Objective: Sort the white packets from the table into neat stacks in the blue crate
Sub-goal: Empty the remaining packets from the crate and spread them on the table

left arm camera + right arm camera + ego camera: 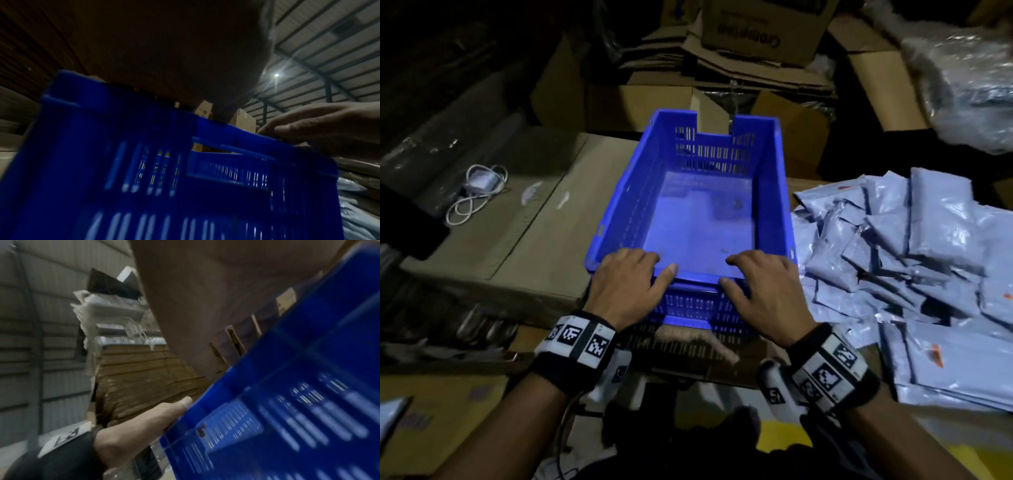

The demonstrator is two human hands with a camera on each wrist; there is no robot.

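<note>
An empty blue crate (770,192) with slotted walls stands in the middle of the head view. My left hand (659,265) grips its near rim left of centre, fingers curled over the edge and thumb along the rim. To its right, my right hand (732,270) grips the same rim in the same way. A loose pile of white packets (911,257) lies on the table just right of the crate. The left wrist view shows the crate wall (144,162) close up and my right hand (329,126) on its rim. In the right wrist view my left hand (144,421) holds the crate (308,386).
A flat cardboard sheet (534,240) lies left of the crate, with a white charger and coiled cable (479,192) on it. Cardboard boxes (756,31) are stacked behind the crate. A plastic-wrapped bundle (969,75) sits at the back right. Larger flat packets (945,370) lie at the front right.
</note>
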